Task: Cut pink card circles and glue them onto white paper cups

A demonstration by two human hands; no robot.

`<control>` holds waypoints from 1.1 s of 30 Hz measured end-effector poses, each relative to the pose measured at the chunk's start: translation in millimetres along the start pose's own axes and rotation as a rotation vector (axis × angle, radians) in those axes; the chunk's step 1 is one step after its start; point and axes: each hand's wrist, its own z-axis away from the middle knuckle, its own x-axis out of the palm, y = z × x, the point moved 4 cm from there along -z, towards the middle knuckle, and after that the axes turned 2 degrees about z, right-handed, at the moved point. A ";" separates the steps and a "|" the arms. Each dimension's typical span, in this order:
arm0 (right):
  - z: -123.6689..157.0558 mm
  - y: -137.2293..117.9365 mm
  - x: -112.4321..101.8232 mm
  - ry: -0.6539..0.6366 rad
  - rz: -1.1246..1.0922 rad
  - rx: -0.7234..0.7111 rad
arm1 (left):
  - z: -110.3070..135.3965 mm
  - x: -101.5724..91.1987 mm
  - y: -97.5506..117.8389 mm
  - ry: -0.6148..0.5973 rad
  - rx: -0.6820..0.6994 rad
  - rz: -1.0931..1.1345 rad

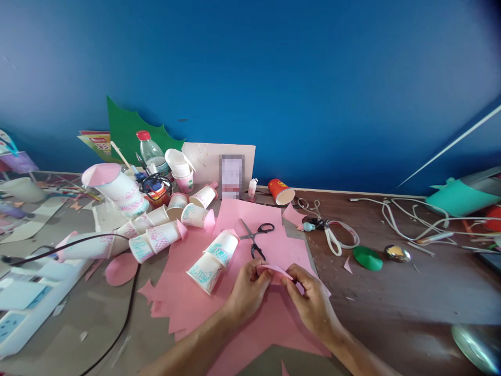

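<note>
My left hand [247, 290] and my right hand [310, 298] both pinch a small pink paper piece [275, 269], curved between the fingertips, just above pink paper sheets [235, 313] spread on the table. Black-handled scissors [255, 236] lie open on the pink paper just beyond my hands. Two decorated white paper cups [214, 260], one stuck into the other, lie on their sides to the left of my left hand.
Several more decorated cups [156, 230] lie at the left, by a plastic bottle [151, 151] and a red cup [281, 191]. White cables [410, 219], a green paper cone [368, 258] and a teal shape [457, 198] occupy the right. A power strip [23, 308] and black cord [121, 324] sit at the left.
</note>
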 end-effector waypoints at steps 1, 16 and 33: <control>0.1 -0.3 0.0 0.004 0.000 -0.003 | 0.1 0.2 -0.6 -0.002 -0.010 0.003; -0.1 -9.9 -9.1 -0.080 -0.273 -0.006 | 0.2 -0.7 -4.0 0.041 0.000 0.104; 1.7 9.2 8.5 -0.170 -0.874 0.371 | 13.7 -1.5 11.9 0.050 0.539 -0.158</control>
